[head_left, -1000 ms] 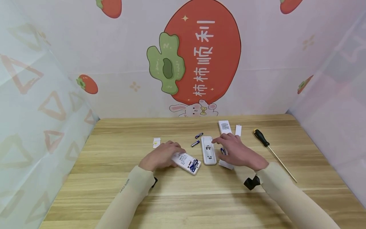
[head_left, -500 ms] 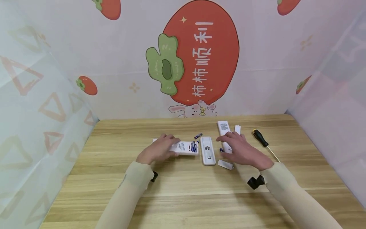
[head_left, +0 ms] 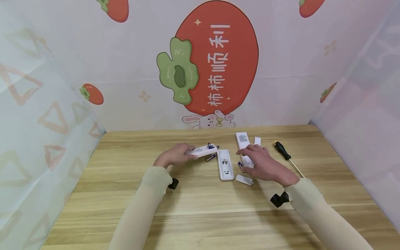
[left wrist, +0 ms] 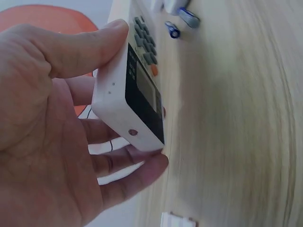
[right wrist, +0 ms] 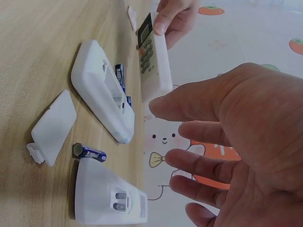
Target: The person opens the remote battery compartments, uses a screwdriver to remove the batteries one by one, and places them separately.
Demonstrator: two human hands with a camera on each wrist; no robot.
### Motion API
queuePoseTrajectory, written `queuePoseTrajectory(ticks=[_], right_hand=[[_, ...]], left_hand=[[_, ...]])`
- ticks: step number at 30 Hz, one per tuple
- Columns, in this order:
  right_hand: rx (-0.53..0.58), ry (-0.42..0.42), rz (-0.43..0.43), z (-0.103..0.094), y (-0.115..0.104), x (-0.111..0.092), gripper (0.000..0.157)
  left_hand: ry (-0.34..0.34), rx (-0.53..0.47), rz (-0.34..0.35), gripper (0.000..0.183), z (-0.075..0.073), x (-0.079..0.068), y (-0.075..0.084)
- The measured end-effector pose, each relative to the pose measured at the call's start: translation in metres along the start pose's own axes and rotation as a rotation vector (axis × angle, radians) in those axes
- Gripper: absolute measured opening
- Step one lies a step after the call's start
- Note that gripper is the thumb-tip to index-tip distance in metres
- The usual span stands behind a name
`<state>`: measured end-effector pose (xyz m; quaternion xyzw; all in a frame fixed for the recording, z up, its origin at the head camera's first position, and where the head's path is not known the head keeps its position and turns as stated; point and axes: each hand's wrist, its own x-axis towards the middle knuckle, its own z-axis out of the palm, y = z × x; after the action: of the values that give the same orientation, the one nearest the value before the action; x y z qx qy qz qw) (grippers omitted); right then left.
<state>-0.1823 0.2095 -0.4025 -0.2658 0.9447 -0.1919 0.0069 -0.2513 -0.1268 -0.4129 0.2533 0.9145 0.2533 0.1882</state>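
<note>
My left hand [head_left: 175, 154] grips a white remote control [head_left: 201, 151] by one end, thumb along its edge. Its back faces up with batteries showing at the far end; the dark screen and grey buttons face the table in the left wrist view. Close below that end lies a loose battery [head_left: 211, 157]. My right hand [head_left: 262, 161] hovers with spread, relaxed fingers and holds nothing. Beneath and beside it are another remote control [right wrist: 94, 194], a blue battery [right wrist: 90, 152] and a white battery cover [right wrist: 54, 127]. Between the hands lies a remote control [head_left: 229, 172] with a bare battery compartment.
A second small white cover [head_left: 257, 141] lies behind my right hand. Farther right is a screwdriver [head_left: 282, 150] with a black and yellow handle. A pale ridged piece [left wrist: 177, 220] lies on the table near my left hand. Printed cloth walls [head_left: 140, 69] enclose the wooden table [head_left: 200, 225].
My left hand has moved the gripped remote control toward the back, turning its battery end from near-right to far-right, over the loose batteries. My right hand has barely shifted.
</note>
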Motion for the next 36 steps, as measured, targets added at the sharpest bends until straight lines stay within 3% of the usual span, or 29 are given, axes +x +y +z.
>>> queuePoseTrajectory(ticks=[8,18,28,36], right_hand=[[-0.004,0.003,-0.008,0.0015,-0.0004,0.002,0.048],[-0.003,-0.007,0.011,0.0002,-0.0059,0.006,0.049],[0.0,-0.021,0.028,-0.0005,-0.0081,0.0068,0.048],[-0.005,-0.022,0.021,0.0004,-0.0076,0.0065,0.048]], left_hand=[[-0.005,-0.17,-0.067,0.036,-0.005,0.0039,-0.0024],[0.032,-0.378,-0.174,0.041,-0.004,0.0075,-0.0046],[0.066,-0.632,-0.294,0.058,-0.0011,0.007,-0.0016],[0.078,-0.628,-0.254,0.059,0.0008,-0.0007,-0.0019]])
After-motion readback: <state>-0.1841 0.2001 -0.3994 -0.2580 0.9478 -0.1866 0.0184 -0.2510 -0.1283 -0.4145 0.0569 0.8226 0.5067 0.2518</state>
